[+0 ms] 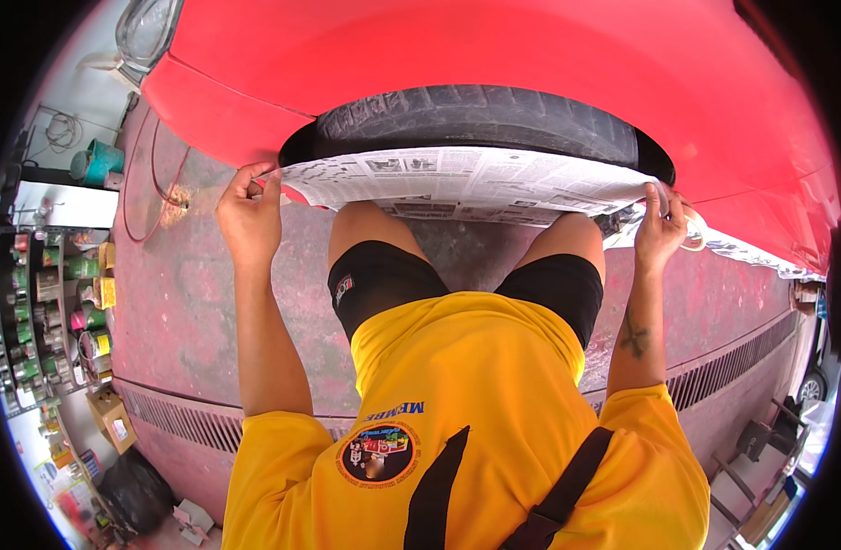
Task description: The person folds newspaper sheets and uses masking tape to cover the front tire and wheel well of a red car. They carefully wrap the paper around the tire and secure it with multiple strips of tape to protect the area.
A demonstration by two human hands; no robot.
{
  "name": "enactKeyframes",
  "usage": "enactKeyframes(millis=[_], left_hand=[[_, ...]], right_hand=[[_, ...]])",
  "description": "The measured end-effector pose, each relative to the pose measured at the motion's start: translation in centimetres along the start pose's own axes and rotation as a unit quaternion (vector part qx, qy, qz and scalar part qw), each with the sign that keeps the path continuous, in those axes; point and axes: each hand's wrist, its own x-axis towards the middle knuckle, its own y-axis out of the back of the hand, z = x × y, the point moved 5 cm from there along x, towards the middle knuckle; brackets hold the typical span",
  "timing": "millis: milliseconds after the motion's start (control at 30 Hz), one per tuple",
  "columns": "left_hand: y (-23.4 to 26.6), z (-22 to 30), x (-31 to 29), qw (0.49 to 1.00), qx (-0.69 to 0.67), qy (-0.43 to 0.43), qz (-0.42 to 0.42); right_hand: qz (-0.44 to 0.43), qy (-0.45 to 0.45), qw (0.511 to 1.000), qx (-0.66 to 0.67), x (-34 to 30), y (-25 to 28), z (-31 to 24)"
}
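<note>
A wide sheet of newspaper (475, 183) stretches across the lower front of a black tire (475, 115) in the wheel arch of a red car (494, 41). My left hand (250, 215) pinches the sheet's left corner beside the arch's edge. At the opposite corner, my right hand (659, 227) is closed on the paper with fingertips and thumb together. A pale ring that looks like a roll of masking tape (696, 233) hangs by the right hand's outer side; how it is held is hidden. My knees are under the paper's lower edge.
Shelves with several cans (49, 302) line the left side, below a green bucket (97, 163). A thin hose (143, 215) loops on the reddish floor. Behind me runs a drain grate (187, 420). A black bag (136, 490) lies at lower left. More paper (732, 246) hangs along the car's lower right edge.
</note>
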Motion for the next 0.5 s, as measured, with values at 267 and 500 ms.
enactKeyframes(millis=[267, 500], left_hand=[[-0.5, 0.4, -0.1, 1.0, -0.016, -0.001, -0.009], [-1.0, -0.2, 1.1, 0.998, -0.033, -0.021, 0.04]], right_hand=[[0.024, -0.057, 0.994, 0.085, -0.6, -0.3, 1.7], [0.074, -0.072, 0.994, 0.045, -0.3, -0.7, 1.9]])
